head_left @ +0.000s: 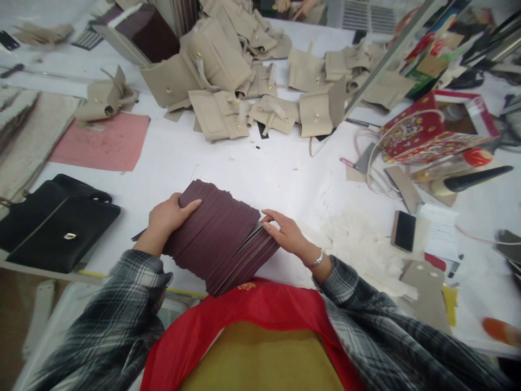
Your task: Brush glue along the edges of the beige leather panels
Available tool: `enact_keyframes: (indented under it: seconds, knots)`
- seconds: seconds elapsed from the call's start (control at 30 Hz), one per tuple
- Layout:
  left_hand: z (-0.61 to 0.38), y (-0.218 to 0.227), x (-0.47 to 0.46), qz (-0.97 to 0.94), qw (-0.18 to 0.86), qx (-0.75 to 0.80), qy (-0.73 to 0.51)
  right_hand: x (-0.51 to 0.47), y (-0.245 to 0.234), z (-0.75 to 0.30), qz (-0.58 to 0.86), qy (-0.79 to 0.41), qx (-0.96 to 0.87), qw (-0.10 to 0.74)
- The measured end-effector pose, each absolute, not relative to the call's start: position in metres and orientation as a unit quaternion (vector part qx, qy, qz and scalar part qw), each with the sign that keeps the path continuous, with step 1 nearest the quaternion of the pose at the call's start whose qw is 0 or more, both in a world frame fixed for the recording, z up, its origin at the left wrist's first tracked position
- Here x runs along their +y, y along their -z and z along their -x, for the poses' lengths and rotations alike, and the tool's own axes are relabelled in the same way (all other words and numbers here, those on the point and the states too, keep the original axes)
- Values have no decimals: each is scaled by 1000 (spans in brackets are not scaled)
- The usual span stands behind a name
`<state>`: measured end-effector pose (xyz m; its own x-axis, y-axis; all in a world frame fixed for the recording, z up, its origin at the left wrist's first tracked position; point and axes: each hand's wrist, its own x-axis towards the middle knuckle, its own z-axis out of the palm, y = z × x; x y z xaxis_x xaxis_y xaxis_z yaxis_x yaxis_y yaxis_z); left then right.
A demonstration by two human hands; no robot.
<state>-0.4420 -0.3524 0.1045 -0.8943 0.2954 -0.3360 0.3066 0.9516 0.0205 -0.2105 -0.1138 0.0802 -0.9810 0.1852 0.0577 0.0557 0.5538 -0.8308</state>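
At the near edge of the table (pixel 260 163), the left hand (pixel 165 217) clamps a stack of maroon sheets (pixel 215 228); the right hand (pixel 287 231), fingers parted, touches its fanned corner. Steady left pressure should keep it even.

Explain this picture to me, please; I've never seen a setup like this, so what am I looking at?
There is no machine arm here: a person works with two bare hands. The single picture comes from a camera worn on the head, looking forward and down, which is why the plaid sleeves reach in from the bottom.

The left hand holds a thick stack of thin maroon pieces, thumb on top. The right hand is at the stack's other side, fingertips by its edge; whether they grip is hard to tell.

On the white table lie beige bag-like pieces at the far side, a pink sheet and black bag to the left, and a red patterned box to the right.
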Motion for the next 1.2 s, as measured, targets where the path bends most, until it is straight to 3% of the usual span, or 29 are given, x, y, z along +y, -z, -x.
enact_keyframes:
  seconds: [0.4,0.9,1.2]
  knots:
    - [442,-106,-353,-156,172,973,13,-117,-79,210,67,-449,-884,114]
    - [443,-108,-352,-151,179,972,17,-116,-79,217,41,-435,-896,81]
    - [444,-107,-353,-151,175,973,12,-113,-80,223,78,-483,-870,60]
